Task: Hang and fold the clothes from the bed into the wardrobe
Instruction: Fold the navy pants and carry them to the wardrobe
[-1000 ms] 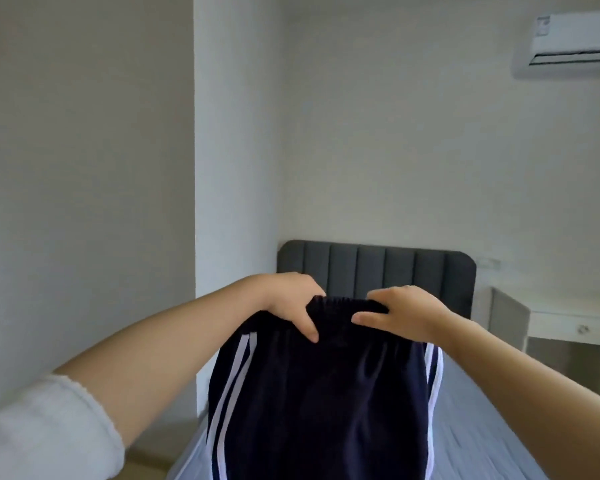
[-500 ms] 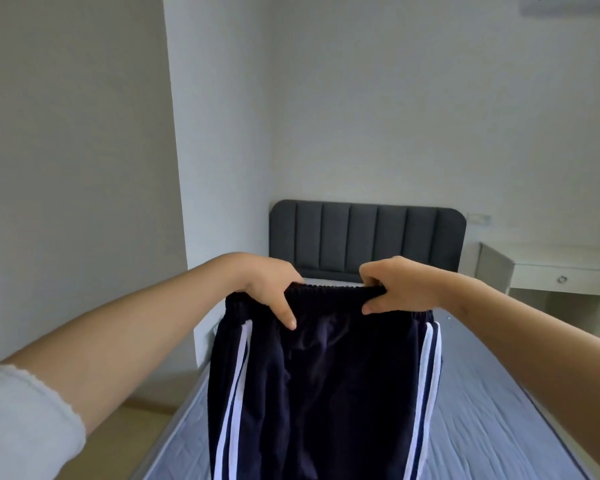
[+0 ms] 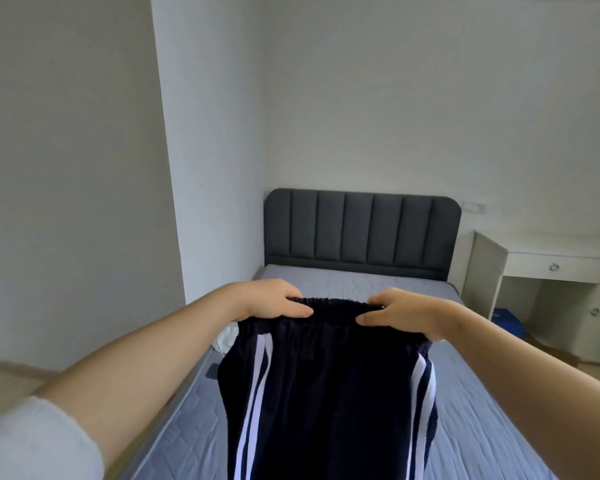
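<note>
Dark navy track pants (image 3: 329, 393) with white side stripes hang in front of me, held up by their elastic waistband. My left hand (image 3: 274, 301) grips the left end of the waistband. At the right end, my right hand (image 3: 404, 315) grips the band as well. The legs drop out of view at the bottom edge. Below them lies the bed (image 3: 471, 407) with a blue-grey sheet. A bit of white cloth (image 3: 226, 337) peeks out on the bed behind the pants' left side. No wardrobe is in view.
A dark grey padded headboard (image 3: 361, 233) stands against the far wall. A white desk with drawers (image 3: 555, 261) is to the right of the bed, with a blue item (image 3: 506, 318) on the floor under it. A white wall corner (image 3: 174, 202) juts out on the left.
My view has tilted down, showing more of the bed. Both hands have slid apart along the waistband, stretching it wider, and the pants sit lower over the bed.
</note>
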Demonstrator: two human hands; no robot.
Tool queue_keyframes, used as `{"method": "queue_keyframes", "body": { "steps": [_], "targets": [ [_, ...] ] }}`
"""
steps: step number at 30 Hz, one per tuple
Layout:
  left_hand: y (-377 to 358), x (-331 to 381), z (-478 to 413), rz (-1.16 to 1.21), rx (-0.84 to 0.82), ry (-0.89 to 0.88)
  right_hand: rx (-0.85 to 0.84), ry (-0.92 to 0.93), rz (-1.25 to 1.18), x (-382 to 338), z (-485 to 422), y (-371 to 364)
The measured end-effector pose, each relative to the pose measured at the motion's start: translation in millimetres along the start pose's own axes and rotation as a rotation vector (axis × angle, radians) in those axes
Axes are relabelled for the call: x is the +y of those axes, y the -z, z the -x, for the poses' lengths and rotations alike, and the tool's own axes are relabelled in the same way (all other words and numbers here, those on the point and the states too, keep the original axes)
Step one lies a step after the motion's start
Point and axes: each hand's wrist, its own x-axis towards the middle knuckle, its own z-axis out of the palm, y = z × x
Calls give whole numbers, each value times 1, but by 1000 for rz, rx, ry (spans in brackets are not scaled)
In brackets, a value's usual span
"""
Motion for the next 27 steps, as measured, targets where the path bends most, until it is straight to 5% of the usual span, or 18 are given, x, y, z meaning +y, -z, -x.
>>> {"method": "queue_keyframes", "body": {
  "steps": [6, 11, 19, 23, 27],
  "targets": [
    [-13, 25, -12, -28, 484, 0, 236, -102, -354, -25, -15, -3],
    [-15, 43, -11, -29, 645, -47, 224, -128, -707, -40, -15, -1],
    [-16, 49, -8, 251, 642, -62, 217, -130, -1095, -42, -8, -11],
    [-17, 46, -6, 31, 742, -72, 221, -54, -998, -47, -7, -14],
    [-17, 44, -1, 360, 561, -136, 222, -31, -974, -44, -2, -14]
  ]
}}
